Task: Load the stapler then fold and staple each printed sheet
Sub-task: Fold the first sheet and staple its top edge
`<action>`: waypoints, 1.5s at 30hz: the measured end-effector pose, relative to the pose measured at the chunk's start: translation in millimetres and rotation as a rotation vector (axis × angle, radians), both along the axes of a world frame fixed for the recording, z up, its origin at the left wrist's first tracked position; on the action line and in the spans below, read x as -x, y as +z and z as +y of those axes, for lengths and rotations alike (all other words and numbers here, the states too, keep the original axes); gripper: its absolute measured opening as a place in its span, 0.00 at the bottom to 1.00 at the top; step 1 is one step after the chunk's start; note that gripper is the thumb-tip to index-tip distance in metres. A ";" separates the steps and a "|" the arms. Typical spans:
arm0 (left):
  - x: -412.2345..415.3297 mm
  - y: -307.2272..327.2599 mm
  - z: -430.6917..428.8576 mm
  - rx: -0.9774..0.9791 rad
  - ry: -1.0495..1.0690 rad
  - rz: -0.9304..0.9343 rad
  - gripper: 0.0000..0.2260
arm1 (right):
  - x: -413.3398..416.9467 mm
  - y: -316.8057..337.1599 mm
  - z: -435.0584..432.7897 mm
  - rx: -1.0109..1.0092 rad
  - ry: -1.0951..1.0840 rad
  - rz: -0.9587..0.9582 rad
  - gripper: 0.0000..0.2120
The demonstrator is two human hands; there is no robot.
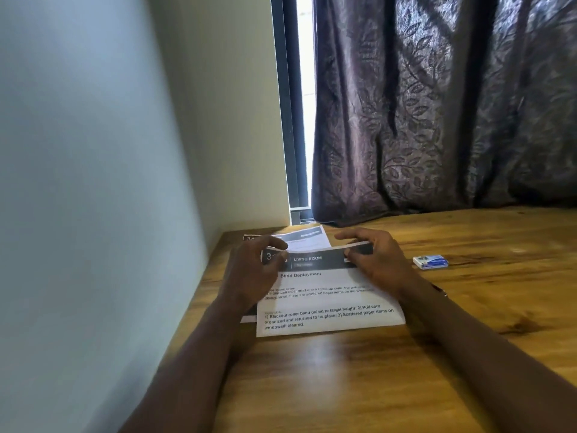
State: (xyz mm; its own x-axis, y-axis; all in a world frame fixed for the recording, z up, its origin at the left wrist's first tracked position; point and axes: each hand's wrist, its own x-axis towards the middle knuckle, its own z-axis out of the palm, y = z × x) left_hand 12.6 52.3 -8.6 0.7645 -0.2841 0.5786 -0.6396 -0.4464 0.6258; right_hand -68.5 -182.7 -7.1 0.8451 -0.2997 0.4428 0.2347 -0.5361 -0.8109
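A printed sheet with a dark header reading "LIVING ROOM" lies on the wooden table, its far edge lifted off the surface. My left hand pinches the sheet's top left corner. My right hand pinches the top right corner. Under it and further back lies another printed sheet, partly covered. A small blue and white staple box rests on the table to the right of my right hand. No stapler is in view.
A pale wall runs along the table's left edge. A dark patterned curtain hangs behind the table, with a bright strip of window beside it.
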 end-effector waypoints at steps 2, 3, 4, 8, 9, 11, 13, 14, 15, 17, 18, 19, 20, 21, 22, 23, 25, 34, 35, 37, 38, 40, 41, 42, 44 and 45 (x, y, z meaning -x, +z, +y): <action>2.6 -0.3 -4.0 -0.033 0.025 -0.050 0.03 | -3.6 -4.4 2.4 0.335 -0.145 -0.011 0.14; 4.7 -0.5 -6.6 -0.044 0.033 -0.071 0.04 | -2.8 -5.2 4.4 0.492 -0.212 -0.024 0.15; 7.6 -0.2 -9.1 -0.040 0.033 -0.084 0.05 | -1.1 -4.6 6.4 0.606 -0.261 -0.063 0.15; 17.9 3.8 -15.9 0.084 -0.038 -0.055 0.08 | 8.2 -3.6 22.0 0.664 -0.187 -0.183 0.21; 20.3 4.6 -17.5 0.127 -0.048 -0.046 0.08 | 9.1 -4.5 25.1 0.648 -0.127 -0.162 0.23; 24.6 6.5 -18.7 0.196 -0.048 -0.030 0.07 | 7.6 -8.2 29.2 0.631 -0.040 -0.137 0.25; 27.7 6.4 -20.6 0.242 -0.060 -0.017 0.05 | 5.0 -10.8 30.1 0.617 -0.008 -0.142 0.22; 27.8 6.0 -21.3 0.246 -0.062 -0.027 0.05 | 3.7 -11.0 30.2 0.609 -0.014 -0.151 0.20; 27.0 5.2 -22.1 0.236 -0.058 -0.046 0.05 | 3.0 -10.9 30.4 0.589 -0.025 -0.159 0.20; 23.8 2.9 -22.6 0.198 -0.071 -0.074 0.04 | 3.1 -9.6 30.1 0.549 -0.052 -0.169 0.21; 22.7 2.2 -22.6 0.182 -0.089 -0.069 0.04 | 3.5 -8.8 29.1 0.551 -0.067 -0.168 0.21; 22.9 1.9 -23.4 0.168 -0.102 -0.062 0.04 | 4.8 -7.6 28.0 0.571 -0.083 -0.159 0.21; 23.4 2.0 -24.1 0.159 -0.113 -0.057 0.04 | 6.6 -6.4 27.0 0.596 -0.096 -0.153 0.20; 24.0 2.0 -25.0 0.160 -0.126 -0.056 0.03 | 9.2 -4.8 26.7 0.621 -0.104 -0.154 0.20; 25.8 2.6 -25.7 0.178 -0.139 -0.055 0.03 | 12.2 -3.5 27.6 0.646 -0.103 -0.164 0.21; 28.4 3.6 -26.8 0.208 -0.156 -0.054 0.03 | 15.4 -2.5 28.9 0.669 -0.096 -0.178 0.21; 34.1 5.1 -30.1 0.255 -0.196 -0.054 0.04 | 21.6 -2.1 32.4 0.697 -0.076 -0.211 0.22; 46.0 4.4 -46.5 0.187 -0.282 -0.072 0.01 | 51.5 14.1 -17.0 0.922 -0.116 -0.266 0.10; 47.4 4.3 -47.3 0.176 -0.270 -0.075 0.01 | 56.1 15.1 -27.9 0.941 -0.139 -0.254 0.09; 47.1 1.8 -51.2 0.136 -0.214 -0.122 0.01 | 66.0 14.3 -54.9 0.949 -0.205 -0.229 0.08; 46.1 0.2 -52.3 0.094 -0.187 -0.160 0.01 | 70.9 12.1 -69.4 0.928 -0.243 -0.214 0.09; 44.9 -0.6 -55.6 -0.002 -0.160 -0.215 0.02 | 79.6 3.2 -95.3 0.840 -0.311 -0.175 0.09; 45.5 0.3 -59.0 -0.064 -0.167 -0.232 0.03 | 83.0 -2.9 -105.9 0.795 -0.340 -0.147 0.08; 46.4 2.1 -63.4 -0.129 -0.187 -0.241 0.06 | 84.3 -8.8 -113.9 0.762 -0.362 -0.113 0.07; 47.1 4.3 -74.9 -0.242 -0.253 -0.237 0.14 | 83.4 -16.5 -122.6 0.732 -0.395 -0.041 0.06; 46.3 5.1 -81.3 -0.272 -0.266 -0.217 0.15 | 82.6 -17.5 -123.1 0.722 -0.412 -0.025 0.06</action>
State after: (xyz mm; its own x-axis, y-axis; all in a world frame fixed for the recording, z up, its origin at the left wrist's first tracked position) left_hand -33.7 -29.0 -3.5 0.5128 -0.6190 0.5949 -0.8584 -0.3778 0.3468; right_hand -151.1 -305.9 -24.6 0.7173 -0.2177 0.6619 -0.0809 -0.9695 -0.2313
